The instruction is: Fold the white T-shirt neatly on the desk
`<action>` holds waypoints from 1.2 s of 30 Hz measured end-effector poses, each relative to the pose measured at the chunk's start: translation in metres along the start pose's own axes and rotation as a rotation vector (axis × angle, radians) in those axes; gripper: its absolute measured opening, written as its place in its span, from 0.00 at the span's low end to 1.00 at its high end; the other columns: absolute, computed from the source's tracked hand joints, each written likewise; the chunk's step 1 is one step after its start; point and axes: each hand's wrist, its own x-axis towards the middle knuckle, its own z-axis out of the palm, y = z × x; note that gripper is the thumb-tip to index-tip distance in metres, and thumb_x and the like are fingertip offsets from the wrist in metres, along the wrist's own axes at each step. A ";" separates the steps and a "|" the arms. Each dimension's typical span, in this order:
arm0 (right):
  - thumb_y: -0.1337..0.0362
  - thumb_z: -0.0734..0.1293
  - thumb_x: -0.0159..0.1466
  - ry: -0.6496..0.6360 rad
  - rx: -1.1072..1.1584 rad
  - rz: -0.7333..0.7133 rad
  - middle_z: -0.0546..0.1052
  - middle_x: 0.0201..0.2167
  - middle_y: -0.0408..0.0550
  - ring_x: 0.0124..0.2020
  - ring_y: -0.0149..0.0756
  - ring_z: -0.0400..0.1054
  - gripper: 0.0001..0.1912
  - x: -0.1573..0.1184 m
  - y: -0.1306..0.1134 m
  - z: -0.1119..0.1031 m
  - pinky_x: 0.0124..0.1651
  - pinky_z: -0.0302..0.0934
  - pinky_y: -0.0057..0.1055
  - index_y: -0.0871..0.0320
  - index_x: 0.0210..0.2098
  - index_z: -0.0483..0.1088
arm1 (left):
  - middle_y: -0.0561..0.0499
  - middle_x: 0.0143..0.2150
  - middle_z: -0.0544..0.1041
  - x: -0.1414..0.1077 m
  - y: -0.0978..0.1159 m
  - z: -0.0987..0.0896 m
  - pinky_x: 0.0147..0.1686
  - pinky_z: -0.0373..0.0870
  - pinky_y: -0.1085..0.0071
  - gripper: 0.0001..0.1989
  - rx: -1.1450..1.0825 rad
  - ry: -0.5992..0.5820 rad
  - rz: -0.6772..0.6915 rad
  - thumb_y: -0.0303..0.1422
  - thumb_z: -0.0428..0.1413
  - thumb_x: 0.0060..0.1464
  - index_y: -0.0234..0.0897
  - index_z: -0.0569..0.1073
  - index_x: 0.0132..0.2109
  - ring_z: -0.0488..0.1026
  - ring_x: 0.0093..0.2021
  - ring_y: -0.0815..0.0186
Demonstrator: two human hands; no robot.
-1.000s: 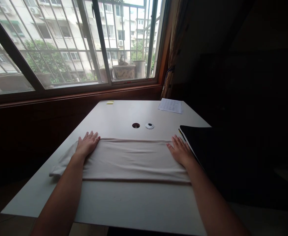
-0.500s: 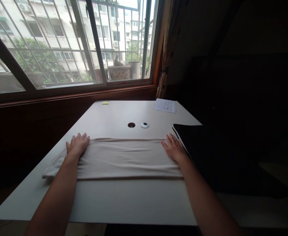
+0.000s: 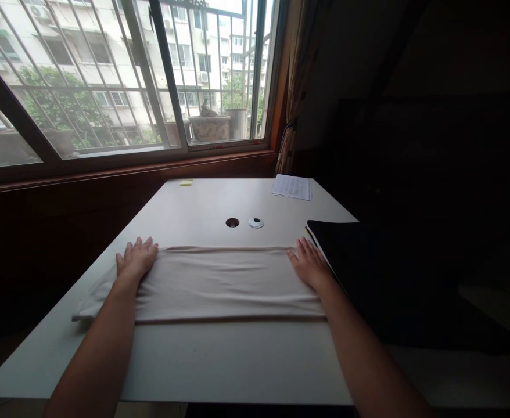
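A pale cloth [image 3: 229, 284], folded into a long band with a few creases, lies across the white table [image 3: 233, 360]. My left hand [image 3: 136, 259] rests flat on its left part near the far edge, fingers spread. On the right part of the cloth lies my right hand [image 3: 309, 262], also flat with the fingers somewhat apart. Beyond my left wrist, a crumpled end of the cloth sticks out to the left. The right end of the cloth is partly hidden under my right hand and forearm.
Dark fabric [image 3: 394, 284] covers the table's right side, close to my right hand. Farther back are a round hole [image 3: 232, 223], a white round cap [image 3: 256, 223], papers [image 3: 290, 187] and a yellow note [image 3: 186, 182]. A barred window stands behind.
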 end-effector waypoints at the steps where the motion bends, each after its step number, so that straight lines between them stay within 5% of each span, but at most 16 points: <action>1: 0.46 0.46 0.73 -0.004 0.001 0.000 0.43 0.76 0.55 0.75 0.42 0.37 0.39 0.000 0.000 0.000 0.74 0.35 0.43 0.67 0.74 0.46 | 0.48 0.77 0.46 0.000 0.000 0.000 0.67 0.40 0.35 0.32 -0.002 0.002 0.000 0.52 0.33 0.68 0.50 0.55 0.73 0.41 0.75 0.45; 13: 0.48 0.51 0.73 0.057 -0.007 -0.006 0.51 0.74 0.61 0.74 0.46 0.43 0.39 -0.004 0.000 -0.002 0.74 0.38 0.39 0.73 0.72 0.48 | 0.49 0.77 0.46 -0.002 0.006 -0.006 0.68 0.41 0.37 0.32 -0.008 -0.029 -0.031 0.52 0.32 0.68 0.49 0.55 0.73 0.42 0.75 0.47; 23: 0.58 0.63 0.69 0.112 -0.088 0.039 0.72 0.56 0.65 0.56 0.55 0.68 0.31 -0.033 -0.002 -0.030 0.59 0.60 0.41 0.66 0.67 0.58 | 0.48 0.77 0.45 0.004 -0.001 -0.003 0.68 0.40 0.36 0.33 -0.011 -0.051 -0.012 0.53 0.31 0.68 0.49 0.55 0.73 0.41 0.75 0.46; 28: 0.59 0.63 0.70 -0.054 -0.061 0.107 0.76 0.48 0.67 0.51 0.55 0.73 0.19 -0.036 0.000 -0.044 0.52 0.63 0.39 0.68 0.52 0.70 | 0.47 0.77 0.46 0.011 -0.014 -0.004 0.67 0.41 0.34 0.33 -0.019 -0.065 0.008 0.53 0.33 0.68 0.48 0.56 0.73 0.42 0.75 0.44; 36: 0.55 0.59 0.70 -0.301 0.116 0.104 0.78 0.47 0.62 0.49 0.53 0.73 0.17 -0.041 -0.001 -0.070 0.45 0.62 0.38 0.61 0.42 0.73 | 0.45 0.76 0.48 0.016 -0.023 -0.003 0.66 0.43 0.30 0.33 -0.063 -0.026 0.058 0.52 0.37 0.68 0.45 0.56 0.73 0.43 0.74 0.41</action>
